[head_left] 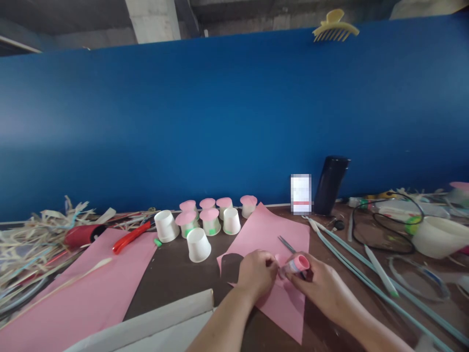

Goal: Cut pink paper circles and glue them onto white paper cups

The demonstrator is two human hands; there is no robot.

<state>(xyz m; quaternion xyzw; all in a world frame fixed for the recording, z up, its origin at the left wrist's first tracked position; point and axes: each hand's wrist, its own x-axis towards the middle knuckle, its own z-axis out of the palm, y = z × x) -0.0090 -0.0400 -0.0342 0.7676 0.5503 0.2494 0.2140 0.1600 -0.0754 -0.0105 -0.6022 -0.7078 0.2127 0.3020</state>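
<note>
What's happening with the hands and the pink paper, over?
Left hand curled, grip unclear. Right hand holding pink-ended tube. Pink paper beneath both, curved gap at left edge. Pointed metal tip close beside tube, over.

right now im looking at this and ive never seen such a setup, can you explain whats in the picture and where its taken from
There is no machine here, just a person working bare-handed. The one picture comes from a camera worn on the head, looking forward and down. The right hand holds a tube with a pink end. The left hand is close beside it; whether it pinches anything is too blurred to tell. Beneath them lies a pink sheet. Further back, white cups stand upside down, some topped with pink discs. A dark bottle stands near the blue wall.
</note>
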